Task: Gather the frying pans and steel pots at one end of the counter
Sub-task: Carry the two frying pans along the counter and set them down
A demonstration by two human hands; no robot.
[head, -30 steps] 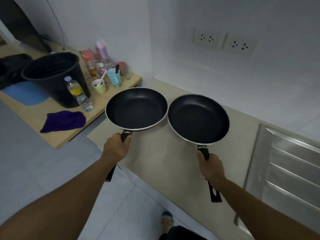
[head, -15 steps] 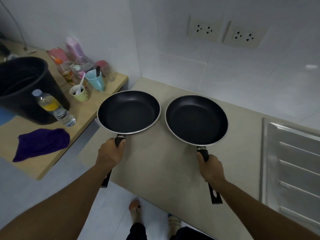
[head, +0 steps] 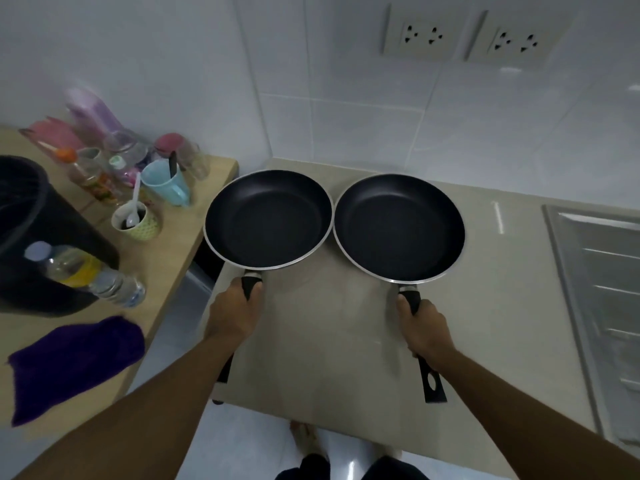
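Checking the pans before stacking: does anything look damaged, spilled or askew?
Nothing stands out. The left pan and right pan look empty, undamaged and level, gripped by the left hand and right hand.

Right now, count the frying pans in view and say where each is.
2. The left frying pan is over the left end of the counter, gripped by the left hand. The right frying pan is beside it, gripped by the right hand. Others may be hidden.

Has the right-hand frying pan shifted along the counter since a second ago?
Cannot tell. The gap between the right frying pan and the drainboard looks slightly wider, but the head camera swung too.
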